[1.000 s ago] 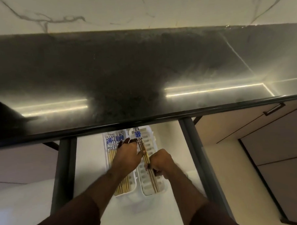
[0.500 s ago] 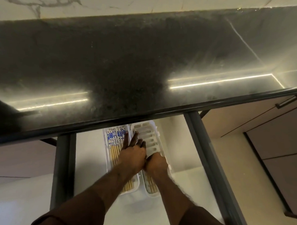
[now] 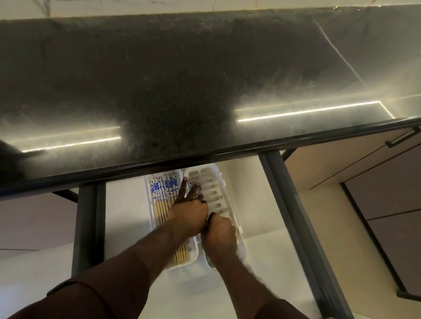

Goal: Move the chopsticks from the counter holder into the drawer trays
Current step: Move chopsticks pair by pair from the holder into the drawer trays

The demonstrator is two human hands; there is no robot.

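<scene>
Speckled black stone counter (image 3: pixel 177 76) fills the upper frame. Below centre, two slotted white plastic trays (image 3: pixel 226 182) hold blue-patterned bamboo chopsticks (image 3: pixel 164 192). Left hand (image 3: pixel 189 212) lies with fingers extended; right hand (image 3: pixel 218 233) pinches chopsticks.

Home kitchen: dark speckled stone counter (image 3: pixel 177 83), marble-veined wall (image 3: pixel 197 0), open drawer (image 3: pixel 125 211) below, handled cabinet fronts (image 3: pixel 374 166) right.
</scene>
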